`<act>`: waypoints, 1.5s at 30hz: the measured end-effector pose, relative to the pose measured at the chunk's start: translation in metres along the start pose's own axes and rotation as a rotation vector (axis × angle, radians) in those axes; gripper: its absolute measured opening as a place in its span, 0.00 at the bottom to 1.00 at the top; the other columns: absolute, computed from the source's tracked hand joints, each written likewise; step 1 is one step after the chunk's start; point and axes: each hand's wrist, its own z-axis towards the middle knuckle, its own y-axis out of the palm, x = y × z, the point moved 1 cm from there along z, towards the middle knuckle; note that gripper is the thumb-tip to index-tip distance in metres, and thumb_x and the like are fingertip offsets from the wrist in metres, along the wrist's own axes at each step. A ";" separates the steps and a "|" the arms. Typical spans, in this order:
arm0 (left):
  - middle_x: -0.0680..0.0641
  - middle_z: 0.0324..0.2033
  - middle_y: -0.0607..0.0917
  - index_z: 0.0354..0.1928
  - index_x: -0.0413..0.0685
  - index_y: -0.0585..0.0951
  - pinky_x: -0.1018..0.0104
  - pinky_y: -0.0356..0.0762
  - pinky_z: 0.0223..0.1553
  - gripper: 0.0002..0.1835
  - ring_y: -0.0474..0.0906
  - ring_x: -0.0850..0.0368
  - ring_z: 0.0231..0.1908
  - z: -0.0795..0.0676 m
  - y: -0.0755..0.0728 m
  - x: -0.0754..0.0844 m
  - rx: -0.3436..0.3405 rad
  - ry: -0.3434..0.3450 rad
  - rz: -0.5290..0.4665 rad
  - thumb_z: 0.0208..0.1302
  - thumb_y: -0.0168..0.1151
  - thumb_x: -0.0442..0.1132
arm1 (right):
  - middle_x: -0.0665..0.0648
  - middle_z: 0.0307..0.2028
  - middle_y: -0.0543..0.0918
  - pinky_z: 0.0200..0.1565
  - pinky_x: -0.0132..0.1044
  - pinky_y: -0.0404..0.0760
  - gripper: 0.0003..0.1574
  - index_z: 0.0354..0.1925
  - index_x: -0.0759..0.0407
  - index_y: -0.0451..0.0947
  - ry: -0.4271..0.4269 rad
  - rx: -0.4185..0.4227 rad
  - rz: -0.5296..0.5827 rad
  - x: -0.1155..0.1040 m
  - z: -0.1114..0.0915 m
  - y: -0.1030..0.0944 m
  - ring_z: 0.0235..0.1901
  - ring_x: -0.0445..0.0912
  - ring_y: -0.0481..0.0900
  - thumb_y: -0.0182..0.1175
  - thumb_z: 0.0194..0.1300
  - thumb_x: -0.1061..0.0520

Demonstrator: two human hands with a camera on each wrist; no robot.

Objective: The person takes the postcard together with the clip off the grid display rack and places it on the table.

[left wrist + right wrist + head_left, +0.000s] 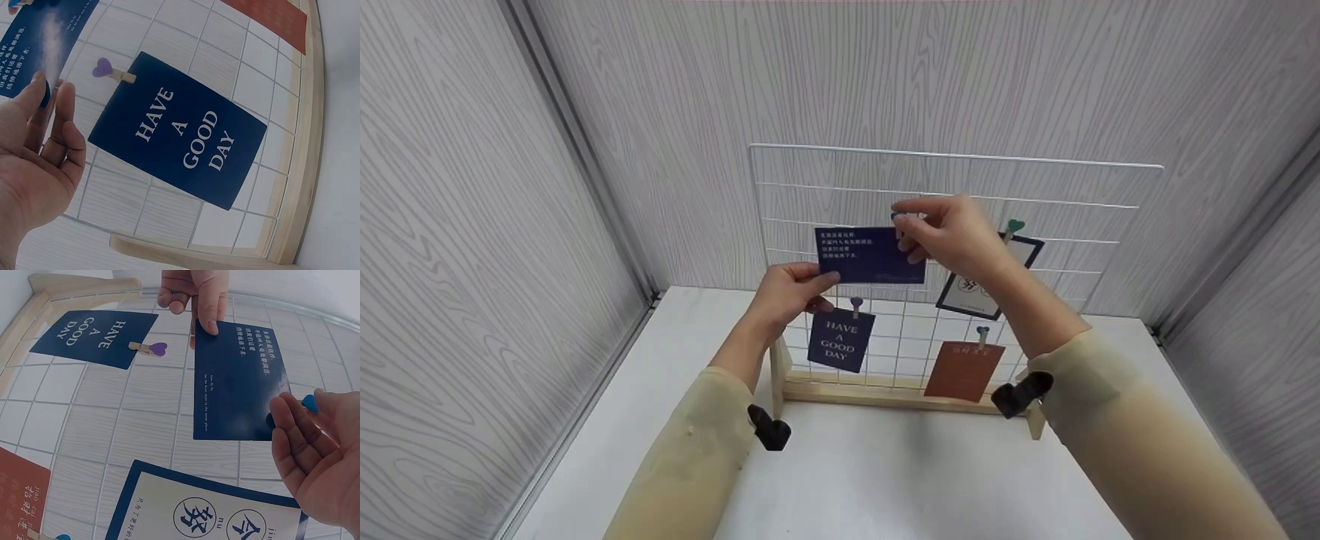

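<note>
My left hand (pixel 786 298) pinches a dark blue card (pixel 861 264) with white writing by its lower left corner, thumb in front. The card lies level against the white wire grid (pixel 952 156). At its top edge, toward the right, my right hand (pixel 960 234) pinches a small clothespin with a blue heart (pixel 309 403); the pin's jaws are hidden behind the fingers in the right wrist view. Just below my left hand hangs a "HAVE A GOOD DAY" card (pixel 180 132), held by a clothespin with a purple heart (pixel 103 68).
A dark-bordered white card (pixel 973 295) hangs at right under a green heart clothespin (pixel 1015 225), partly behind my right forearm. Lower down hangs an orange-red card (pixel 964 373) with its own clothespin (pixel 982 336). The grid stands in a wooden base (pixel 885 397) on a white table (pixel 840 472).
</note>
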 end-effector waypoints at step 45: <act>0.47 0.50 0.90 0.51 0.46 0.91 0.63 0.86 0.42 0.13 0.87 0.58 0.28 0.001 -0.001 0.000 0.027 0.010 0.047 0.74 0.70 0.45 | 0.60 0.32 0.86 0.36 0.37 0.88 0.13 0.52 0.65 0.89 -0.032 0.154 0.214 0.002 0.005 0.015 0.27 0.44 0.86 0.62 0.79 0.60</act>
